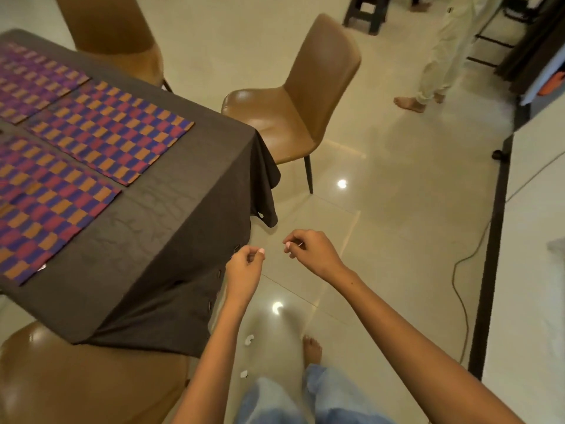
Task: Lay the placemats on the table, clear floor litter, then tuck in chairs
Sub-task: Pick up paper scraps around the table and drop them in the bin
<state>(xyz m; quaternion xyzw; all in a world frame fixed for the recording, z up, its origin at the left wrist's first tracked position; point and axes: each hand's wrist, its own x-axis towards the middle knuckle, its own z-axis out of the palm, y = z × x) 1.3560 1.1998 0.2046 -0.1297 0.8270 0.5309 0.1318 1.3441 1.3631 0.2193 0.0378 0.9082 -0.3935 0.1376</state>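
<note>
Centre frame, we pinch our left hand (243,270) and right hand (312,252), each grip narrow; what they hold is unclear, above two white paper scraps (248,340) on the floor.

Woven placemats (110,130), matt tablecloth (171,209), glossy floor (382,209).

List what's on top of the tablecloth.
Three checked placemats lie flat on the tablecloth, side by side. Something small shows at the nearest mat's corner; too small to tell. The tabletop itself is covered.
</note>
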